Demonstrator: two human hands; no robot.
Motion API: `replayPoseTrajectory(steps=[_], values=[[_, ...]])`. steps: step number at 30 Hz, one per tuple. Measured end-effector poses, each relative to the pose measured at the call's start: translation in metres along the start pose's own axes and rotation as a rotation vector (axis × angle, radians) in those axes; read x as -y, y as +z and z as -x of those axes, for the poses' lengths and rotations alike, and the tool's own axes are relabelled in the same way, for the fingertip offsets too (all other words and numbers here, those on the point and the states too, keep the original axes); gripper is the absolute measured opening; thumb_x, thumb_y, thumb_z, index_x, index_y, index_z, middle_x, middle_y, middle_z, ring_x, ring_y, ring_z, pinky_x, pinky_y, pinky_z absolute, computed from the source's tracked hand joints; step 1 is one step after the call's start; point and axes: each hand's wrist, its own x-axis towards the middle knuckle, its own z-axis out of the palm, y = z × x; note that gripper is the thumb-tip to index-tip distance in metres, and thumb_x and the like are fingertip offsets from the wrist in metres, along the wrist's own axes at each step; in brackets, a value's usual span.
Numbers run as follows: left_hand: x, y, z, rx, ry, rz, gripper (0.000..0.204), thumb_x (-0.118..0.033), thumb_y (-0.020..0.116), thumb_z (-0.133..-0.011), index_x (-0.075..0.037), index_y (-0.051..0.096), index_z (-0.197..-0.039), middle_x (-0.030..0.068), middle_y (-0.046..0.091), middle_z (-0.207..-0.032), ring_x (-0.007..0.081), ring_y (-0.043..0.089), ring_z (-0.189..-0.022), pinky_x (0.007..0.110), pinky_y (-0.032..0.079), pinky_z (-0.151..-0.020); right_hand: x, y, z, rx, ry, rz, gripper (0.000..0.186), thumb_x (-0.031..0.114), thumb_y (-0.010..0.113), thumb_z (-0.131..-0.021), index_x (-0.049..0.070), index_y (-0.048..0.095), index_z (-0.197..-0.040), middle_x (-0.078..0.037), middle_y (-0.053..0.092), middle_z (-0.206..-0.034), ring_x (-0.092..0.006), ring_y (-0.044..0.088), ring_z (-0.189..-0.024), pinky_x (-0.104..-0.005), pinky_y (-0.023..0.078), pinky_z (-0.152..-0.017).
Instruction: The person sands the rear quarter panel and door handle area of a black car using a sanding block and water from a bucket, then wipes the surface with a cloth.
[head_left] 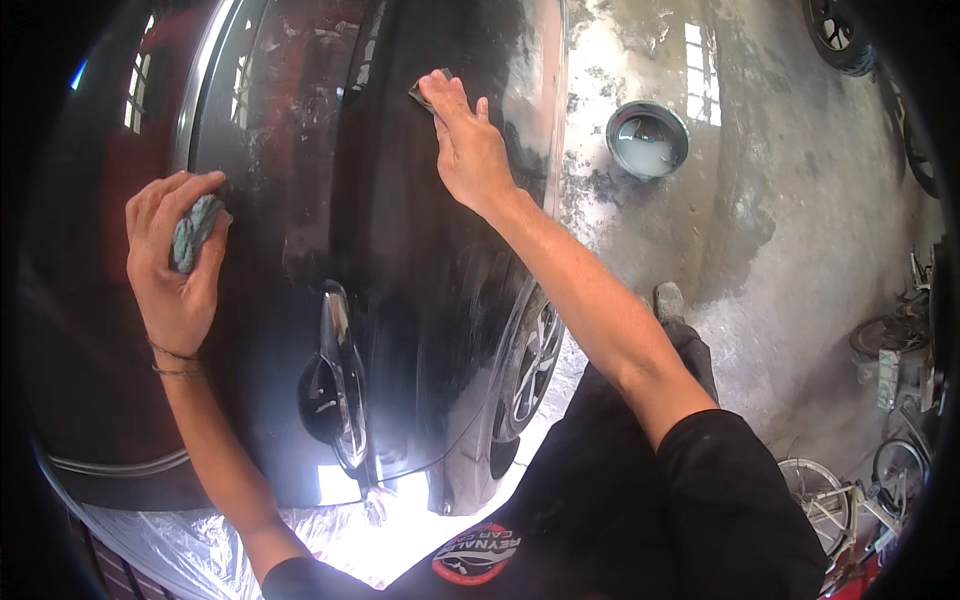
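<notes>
My left hand (172, 260) is closed around a crumpled grey-blue cloth (196, 232), over the dark window glass of a black car. Farther forward and to the right, my right hand (472, 155) presses a small dark piece of sandpaper (418, 96) against the car's door panel (420, 270). Most of that piece is hidden beneath the fingers. The panel looks wet and streaked, with pale, dull patches toward its right edge. Between my forearms sits a chrome door handle (343, 385).
A dark bucket (647, 140) of cloudy liquid stands on the stained concrete floor right of the car. The car's wheel (537, 362) is below my right forearm. Bicycles (820, 500) and loose parts line the right side. Clear plastic sheeting (190, 550) lies at the lower left.
</notes>
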Motion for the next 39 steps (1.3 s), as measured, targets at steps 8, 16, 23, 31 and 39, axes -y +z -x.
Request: replayPoseTrajectory(steps=[8, 16, 23, 31, 39], values=[[0.002, 0.000, 0.004, 0.012, -0.035, -0.014, 0.038, 0.002, 0.078, -0.086, -0.007, 0.079, -0.123, 0.0118, 0.072, -0.122, 0.0311, 0.062, -0.122, 0.041, 0.048, -0.109, 0.030, 0.017, 0.136, 0.058, 0.159, -0.127, 0.065, -0.005, 0.050, -0.106, 0.006, 0.040, -0.169, -0.022, 0.035, -0.177, -0.0440, 0.031, -0.164, -0.0631, 0.022, -0.133], [0.005, -0.007, 0.006, 0.023, -0.025, -0.033, 0.038, 0.001, 0.077, -0.086, -0.006, 0.078, -0.124, 0.0123, 0.072, -0.122, 0.0318, 0.062, -0.124, 0.042, 0.048, -0.109, 0.029, 0.021, 0.132, 0.054, 0.245, -0.171, 0.062, 0.001, 0.045, -0.113, 0.004, 0.031, -0.173, -0.024, 0.028, -0.179, -0.0463, 0.024, -0.166, -0.0589, 0.017, -0.135], [0.003, -0.009, 0.001, 0.056, -0.012, -0.028, 0.038, 0.001, 0.076, -0.090, -0.006, 0.078, -0.128, 0.0111, 0.072, -0.128, 0.0305, 0.061, -0.130, 0.042, 0.045, -0.114, -0.009, 0.017, 0.033, -0.117, 0.171, -0.075, 0.054, 0.005, 0.046, -0.113, 0.000, 0.041, -0.167, -0.027, 0.036, -0.174, -0.0497, 0.029, -0.162, -0.0584, 0.025, -0.133], [0.010, -0.005, 0.009, 0.077, 0.000, -0.054, 0.039, 0.002, 0.075, -0.091, -0.005, 0.078, -0.129, 0.0101, 0.074, -0.130, 0.0292, 0.062, -0.131, 0.042, 0.045, -0.115, 0.017, -0.027, 0.120, -0.076, 0.754, -0.587, 0.049, 0.014, 0.055, -0.115, 0.003, 0.052, -0.162, -0.012, 0.064, -0.155, -0.0265, 0.062, -0.142, -0.0426, 0.045, -0.124], [0.016, -0.003, 0.010, 0.053, -0.004, -0.018, 0.037, 0.000, 0.075, -0.093, -0.006, 0.078, -0.129, 0.0102, 0.074, -0.128, 0.0288, 0.062, -0.131, 0.042, 0.046, -0.115, -0.008, -0.112, 0.088, -0.023, 1.068, -1.004, 0.057, 0.004, 0.073, -0.100, -0.002, 0.053, -0.153, -0.019, 0.066, -0.135, -0.0235, 0.073, -0.113, -0.0474, 0.070, -0.090]])
